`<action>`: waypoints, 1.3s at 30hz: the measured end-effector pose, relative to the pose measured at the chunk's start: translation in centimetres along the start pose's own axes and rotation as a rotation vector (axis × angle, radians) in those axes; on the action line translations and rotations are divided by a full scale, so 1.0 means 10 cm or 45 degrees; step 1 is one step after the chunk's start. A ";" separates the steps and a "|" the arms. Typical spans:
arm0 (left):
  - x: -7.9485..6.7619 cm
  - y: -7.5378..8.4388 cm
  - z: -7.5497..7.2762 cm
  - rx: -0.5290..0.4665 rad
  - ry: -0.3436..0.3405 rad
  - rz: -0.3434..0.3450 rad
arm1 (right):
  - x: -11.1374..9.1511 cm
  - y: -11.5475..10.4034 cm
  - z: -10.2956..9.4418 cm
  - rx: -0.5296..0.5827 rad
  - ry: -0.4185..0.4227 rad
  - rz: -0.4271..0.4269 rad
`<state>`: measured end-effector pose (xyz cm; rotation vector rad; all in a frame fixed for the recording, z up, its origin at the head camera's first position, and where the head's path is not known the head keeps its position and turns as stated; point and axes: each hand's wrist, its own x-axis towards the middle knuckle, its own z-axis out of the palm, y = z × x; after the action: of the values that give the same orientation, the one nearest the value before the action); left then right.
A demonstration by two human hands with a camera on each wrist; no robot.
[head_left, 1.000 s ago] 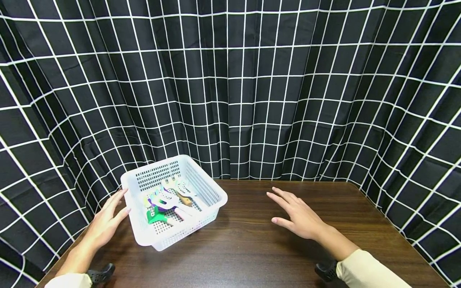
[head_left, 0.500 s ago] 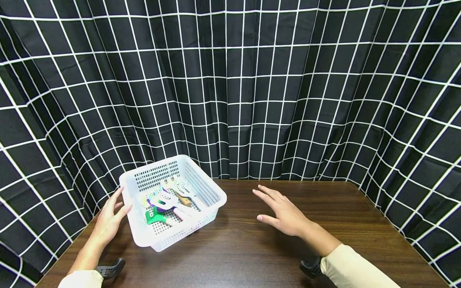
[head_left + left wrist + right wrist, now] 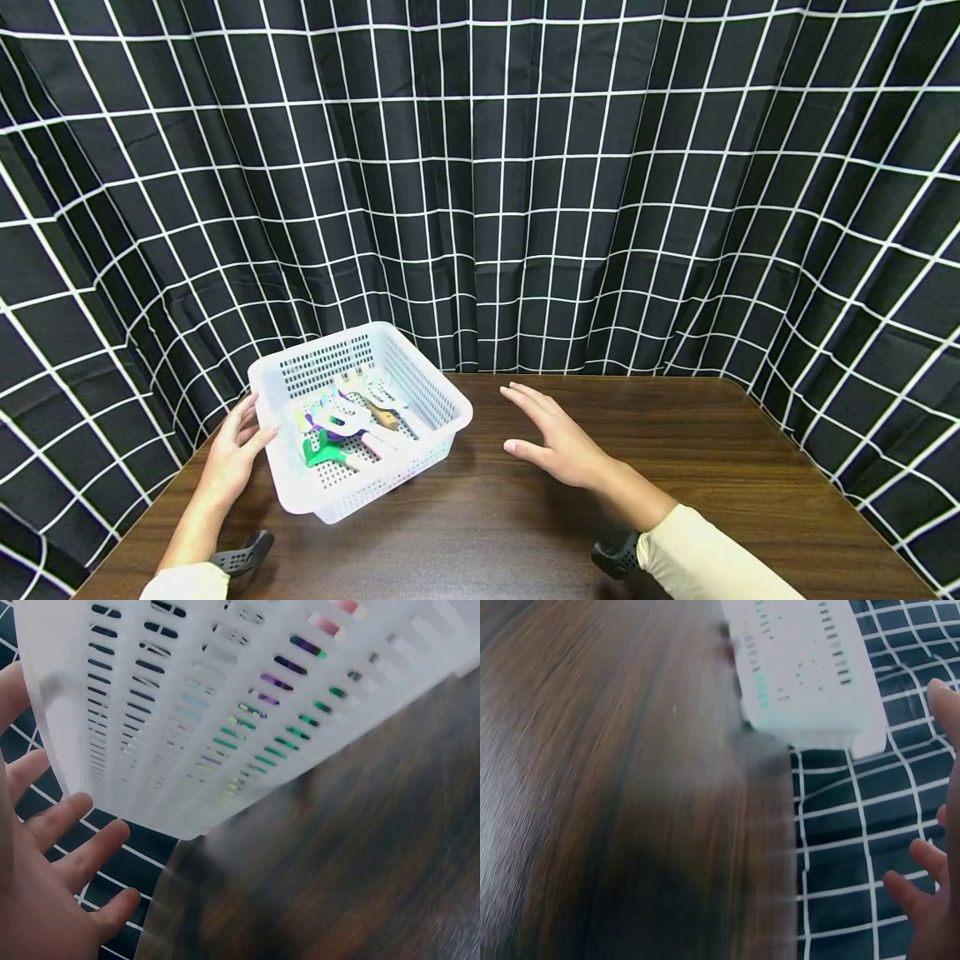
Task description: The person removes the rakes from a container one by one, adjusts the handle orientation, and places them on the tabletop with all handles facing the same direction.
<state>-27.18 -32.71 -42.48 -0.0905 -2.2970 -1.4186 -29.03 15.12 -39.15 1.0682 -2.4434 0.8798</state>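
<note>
A white perforated plastic basket (image 3: 292, 492) stands at the left of the table. Inside lie several small handled items: a green one (image 3: 322, 451), a white one with a pale pink handle (image 3: 377, 445) over something purple, and one with a brown handle (image 3: 385, 418). My left hand (image 3: 228, 458) is at the basket's left rim, thumb near its edge; in the left wrist view its fingers (image 3: 94, 855) spread loosely beside the outer wall. Over the table, right of the basket, my right hand (image 3: 566, 446) hovers with fingers extended and holds nothing.
A dark brown wooden table (image 3: 450, 550) carries the basket. Black curtains with a white grid (image 3: 562, 208) enclose the back and sides. A dark strap device (image 3: 243, 557) sits on the left wrist, another (image 3: 617, 557) on the right.
My right hand has moved left across the table towards the basket. The left hand has shifted slightly right, closer against the basket rim. The basket has barely moved.
</note>
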 end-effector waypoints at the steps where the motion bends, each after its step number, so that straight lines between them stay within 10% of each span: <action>1: 0.00 0.00 0.01 -0.021 0.004 -0.009 | 0.02 -0.02 0.01 0.010 0.003 0.000; 10: 0.00 0.03 0.04 -0.205 -0.034 -0.182 | 0.21 -0.19 0.13 0.103 -0.023 0.003; 39: -0.02 0.00 0.15 -0.366 0.002 -0.222 | 0.85 -0.58 0.50 0.566 0.124 0.154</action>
<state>-27.52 -31.38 -43.13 0.0256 -2.1278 -1.8296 -30.62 4.17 -36.13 0.9897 -2.3057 1.5280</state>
